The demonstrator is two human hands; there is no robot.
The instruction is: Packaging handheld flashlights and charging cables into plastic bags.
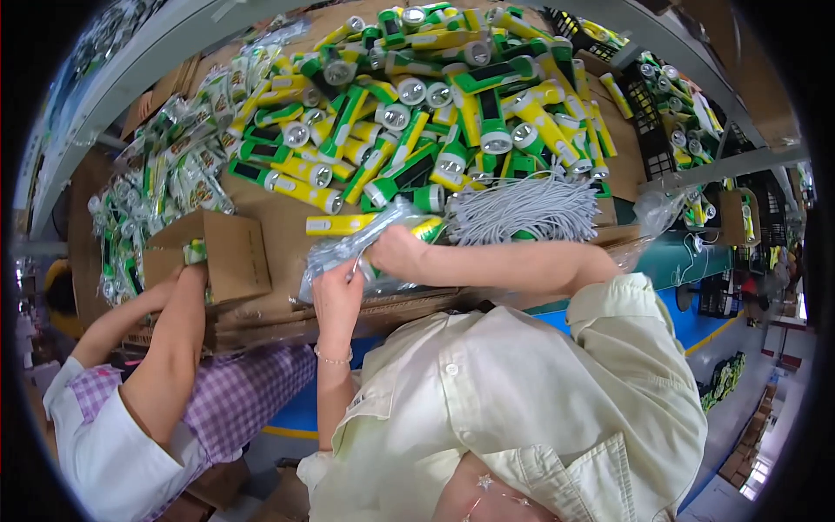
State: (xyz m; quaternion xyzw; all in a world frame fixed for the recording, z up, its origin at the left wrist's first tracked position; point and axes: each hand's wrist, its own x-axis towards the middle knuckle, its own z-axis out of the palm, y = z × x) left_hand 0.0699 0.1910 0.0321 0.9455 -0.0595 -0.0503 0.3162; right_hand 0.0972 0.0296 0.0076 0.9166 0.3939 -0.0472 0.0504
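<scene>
Over the near edge of the cardboard-covered table, both my hands are at a clear plastic bag (335,254). My left hand (337,294) pinches its near edge, fingers closed. My right hand (400,254) is closed at the bag's right side; its fingertips are partly hidden. A yellow and green flashlight end (429,230) shows just beyond my right hand, and I cannot tell whether I hold it. A yellow flashlight (337,225) lies right behind the bag. To the right of my hands rests a bundle of grey-white cables (522,209).
A large heap of green and yellow flashlights (396,117) covers the table's middle. Bagged flashlights (196,178) pile up at left. A co-worker's hands reach into an open cardboard box (239,257) close on my left. Black crates (648,122) stand at right, below a metal shelf frame (726,165).
</scene>
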